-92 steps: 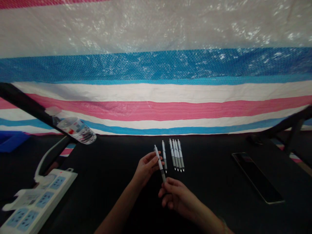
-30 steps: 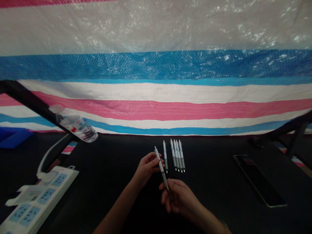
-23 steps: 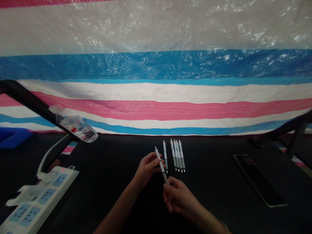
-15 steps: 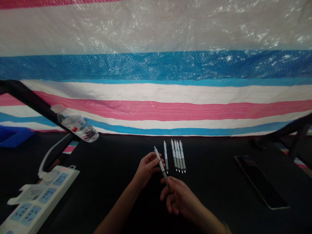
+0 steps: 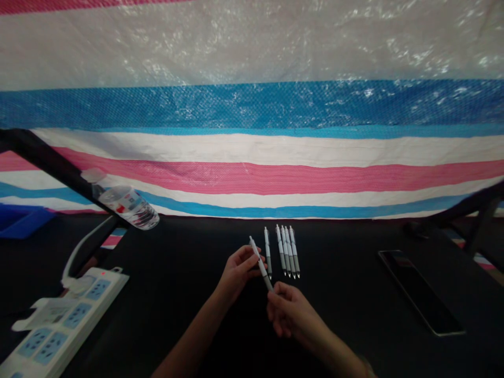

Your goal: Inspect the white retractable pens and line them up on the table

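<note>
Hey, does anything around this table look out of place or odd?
The clear plastic water bottle stands out: it lies tilted along a black diagonal frame bar at the far edge, rather than standing upright on the black table top. Also, one pen lies slightly apart from the tight row of four pens.

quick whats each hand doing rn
Left hand: closed, holding a white retractable pen.
Right hand: fingers curled at the pen's lower end, cannot tell if gripping it.
</note>
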A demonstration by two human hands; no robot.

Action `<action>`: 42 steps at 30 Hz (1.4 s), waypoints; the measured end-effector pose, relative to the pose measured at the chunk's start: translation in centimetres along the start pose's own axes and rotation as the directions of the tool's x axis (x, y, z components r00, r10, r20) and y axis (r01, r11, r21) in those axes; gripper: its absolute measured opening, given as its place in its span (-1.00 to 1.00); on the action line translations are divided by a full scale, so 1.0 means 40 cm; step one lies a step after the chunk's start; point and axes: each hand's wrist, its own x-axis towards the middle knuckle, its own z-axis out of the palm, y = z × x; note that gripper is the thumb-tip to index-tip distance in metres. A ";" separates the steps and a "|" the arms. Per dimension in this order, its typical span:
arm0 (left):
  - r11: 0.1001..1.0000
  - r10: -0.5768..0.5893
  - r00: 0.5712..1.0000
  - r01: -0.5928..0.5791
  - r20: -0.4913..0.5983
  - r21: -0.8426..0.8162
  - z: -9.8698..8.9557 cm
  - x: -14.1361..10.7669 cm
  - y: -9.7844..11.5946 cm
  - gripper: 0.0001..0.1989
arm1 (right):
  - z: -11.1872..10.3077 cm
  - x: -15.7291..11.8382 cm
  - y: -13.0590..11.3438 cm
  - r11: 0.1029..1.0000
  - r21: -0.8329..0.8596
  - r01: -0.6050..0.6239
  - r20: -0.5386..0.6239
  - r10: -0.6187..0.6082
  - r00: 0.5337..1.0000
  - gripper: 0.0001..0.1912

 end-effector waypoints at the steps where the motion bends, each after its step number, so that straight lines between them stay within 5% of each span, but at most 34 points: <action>1: 1.000 -0.002 1.000 0.002 -0.002 -0.003 0.001 0.000 0.000 -0.64 | 0.000 0.000 -0.001 1.000 0.016 -0.012 -0.012 0.012 1.000 -0.47; 15: 0.998 0.021 0.994 -0.014 0.105 -0.063 -0.005 0.002 -0.008 -0.70 | -0.017 0.014 0.024 0.985 0.136 -0.107 0.134 0.089 0.987 -0.48; 21: 0.999 0.039 0.999 -0.038 0.024 -0.026 0.003 -0.001 -0.005 -0.64 | -0.023 0.013 0.009 1.000 0.013 -0.015 0.081 0.013 0.997 -0.40; 27: 0.994 0.099 0.995 -0.099 0.009 0.045 0.006 -0.004 0.003 -0.22 | -0.034 0.016 -0.008 0.952 -0.256 0.168 0.021 -0.169 0.985 -0.35; 42: 0.992 0.111 0.994 -0.109 -0.025 0.061 -0.010 0.001 0.008 -0.29 | -0.018 0.006 -0.022 0.951 -0.265 0.156 -0.057 -0.177 0.983 -0.38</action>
